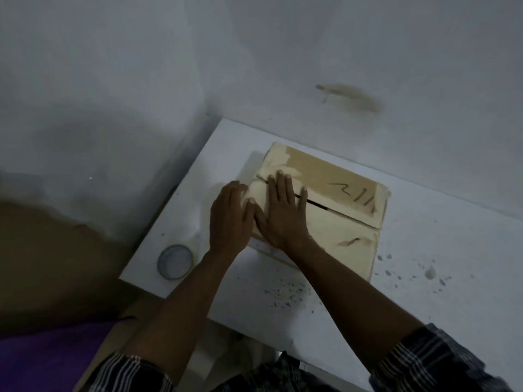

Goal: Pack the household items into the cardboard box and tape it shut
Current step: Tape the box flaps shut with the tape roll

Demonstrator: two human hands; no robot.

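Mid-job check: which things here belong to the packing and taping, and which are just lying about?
Job: cardboard box, flaps folded down; tape roll at the table corner; left hand and right hand pressing on the box.
Lying about: dark specks on the table; purple cloth; brown wall stain.

Dim, soft, slightly blurred wide-angle view.

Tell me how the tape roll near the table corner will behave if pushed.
The tape roll lies flat, so it should slide, not roll. A thin ring, probably light. Near the table corner, a push might knock it off.
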